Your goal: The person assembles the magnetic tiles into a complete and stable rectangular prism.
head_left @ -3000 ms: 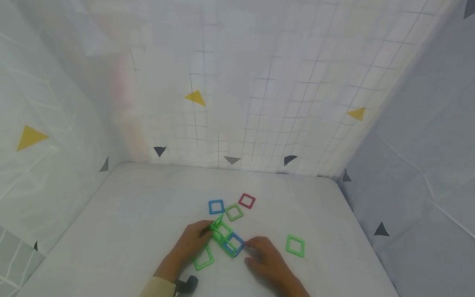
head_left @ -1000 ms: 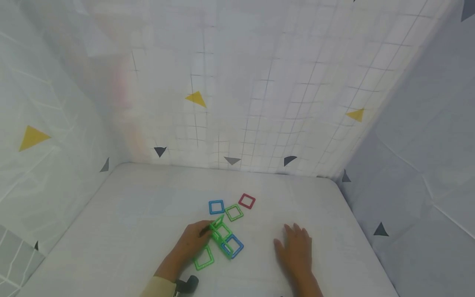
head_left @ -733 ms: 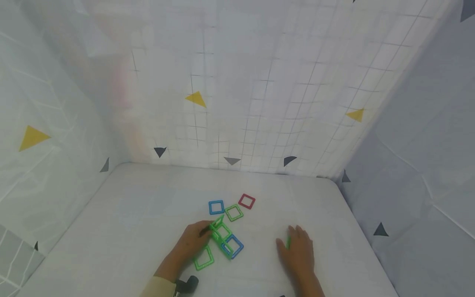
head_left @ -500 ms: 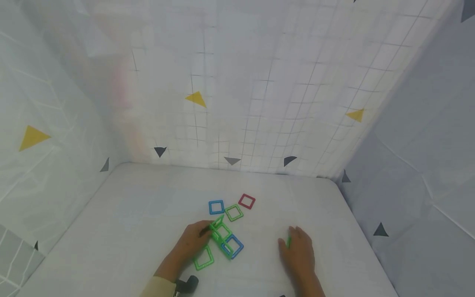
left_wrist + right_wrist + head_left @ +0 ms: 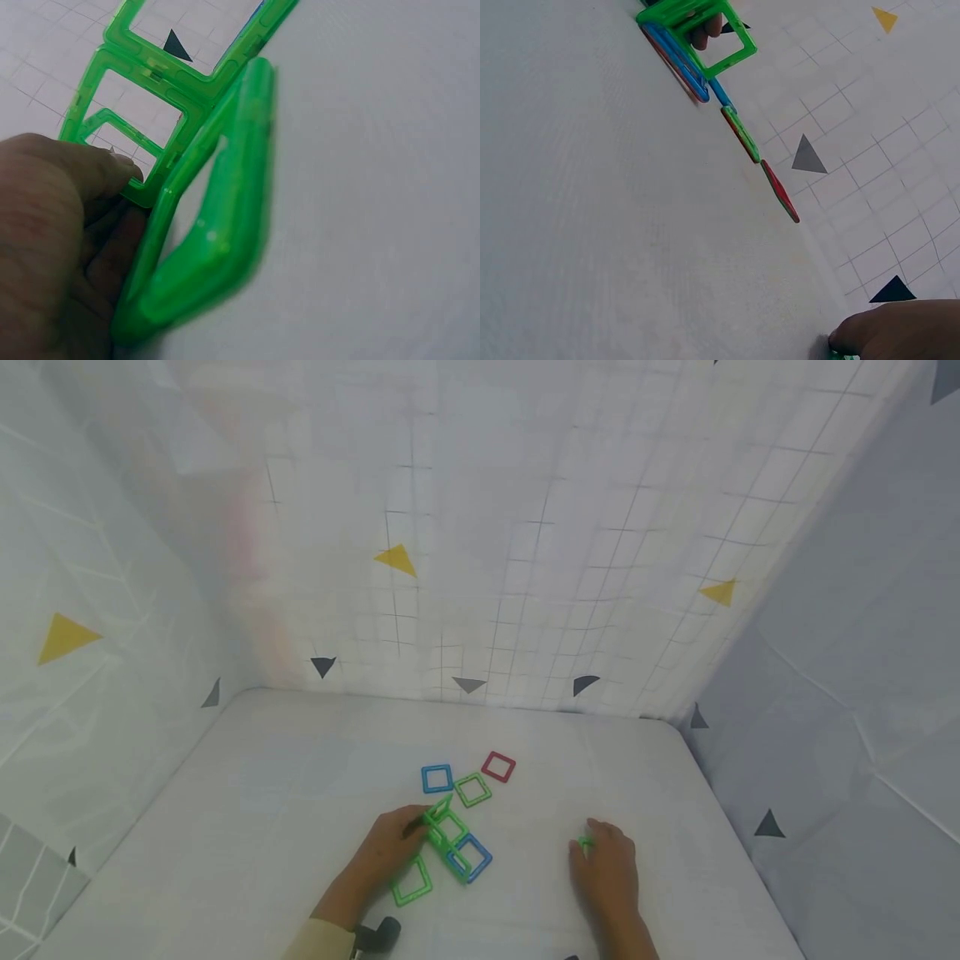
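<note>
Furthest left, your left hand (image 5: pixel 386 847), under a pale beige sleeve (image 5: pixel 318 939), pinches an assembly of translucent green plastic square frames (image 5: pixel 251 165) between thumb and fingers. The assembly stands on the white surface (image 5: pixel 262 802), its upright green frames joined edge to edge and another set at an angle at the end nearest the hand's fingers. A loose green square plastic frame (image 5: pixel 415 896) lies flat by your left wrist, partly hidden behind it.

Beyond the assembly, a blue square plastic frame (image 5: pixel 437 767) lies flat. A second blue square frame (image 5: pixel 481 870) lies flat against the assembly's near end. Just right of the far blue one you have a lighter green square frame (image 5: pixel 479 800), then a dark red square frame (image 5: pixel 494 775), both flat.

Well apart to the right, your right hand (image 5: pixel 609 864) has its thumb and fingers curled in, pinching a small bit of green frame (image 5: pixel 586 842); most of that piece seems covered by your fingers, so you can't judge its tilt.
</note>
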The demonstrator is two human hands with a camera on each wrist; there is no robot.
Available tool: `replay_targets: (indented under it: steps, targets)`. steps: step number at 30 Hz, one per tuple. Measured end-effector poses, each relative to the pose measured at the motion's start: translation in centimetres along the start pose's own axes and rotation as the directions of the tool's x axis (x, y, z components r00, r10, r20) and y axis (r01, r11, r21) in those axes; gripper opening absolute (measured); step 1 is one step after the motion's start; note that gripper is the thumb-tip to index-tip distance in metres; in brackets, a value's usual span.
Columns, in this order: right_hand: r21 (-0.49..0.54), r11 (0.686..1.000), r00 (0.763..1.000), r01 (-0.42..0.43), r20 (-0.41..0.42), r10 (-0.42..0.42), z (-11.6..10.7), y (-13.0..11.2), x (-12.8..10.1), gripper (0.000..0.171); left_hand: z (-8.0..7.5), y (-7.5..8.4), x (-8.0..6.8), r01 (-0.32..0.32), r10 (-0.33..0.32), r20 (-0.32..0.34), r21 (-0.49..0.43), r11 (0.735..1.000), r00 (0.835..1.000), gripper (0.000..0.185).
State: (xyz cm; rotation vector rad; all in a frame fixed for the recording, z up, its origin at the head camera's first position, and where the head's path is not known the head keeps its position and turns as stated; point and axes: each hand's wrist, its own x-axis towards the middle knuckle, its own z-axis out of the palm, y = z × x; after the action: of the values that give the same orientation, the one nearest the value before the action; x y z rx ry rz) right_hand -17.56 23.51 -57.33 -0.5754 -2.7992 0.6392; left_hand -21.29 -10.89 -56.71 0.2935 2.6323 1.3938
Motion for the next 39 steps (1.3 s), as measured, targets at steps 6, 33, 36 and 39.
replay_targets:
  steps: [6, 33, 36, 39]
  targets:
    - [0.021, 0.999, 1.0, -0.028, -0.008, 0.028, 0.2, 0.1, 0.1, 0.051, 0.0, 0.1, -0.1, 0.012, -0.012, -0.001, 0.0, 1.0, 1.0, 0.034]
    - [0.145, 0.989, 0.999, 0.029, 0.022, -0.033, -1.1, -0.4, -0.2, 0.033, 0.2, -0.2, 0.1, 0.02, -0.02, 0.002, 0.015, 1.0, 1.0, 0.035]
    - [0.12, 0.989, 0.995, 0.084, -0.065, -0.077, -1.2, -0.3, -0.2, 0.029, 0.1, -0.1, 0.1, 0.012, -0.012, 0.0, 0.016, 1.0, 1.0, 0.035]
    - [0.108, 0.983, 0.976, 0.151, -0.175, -0.131, -1.3, -0.3, -0.3, 0.025, 0.1, 0.1, 0.0, 0.005, -0.005, 0.001, 0.018, 1.0, 1.0, 0.035]
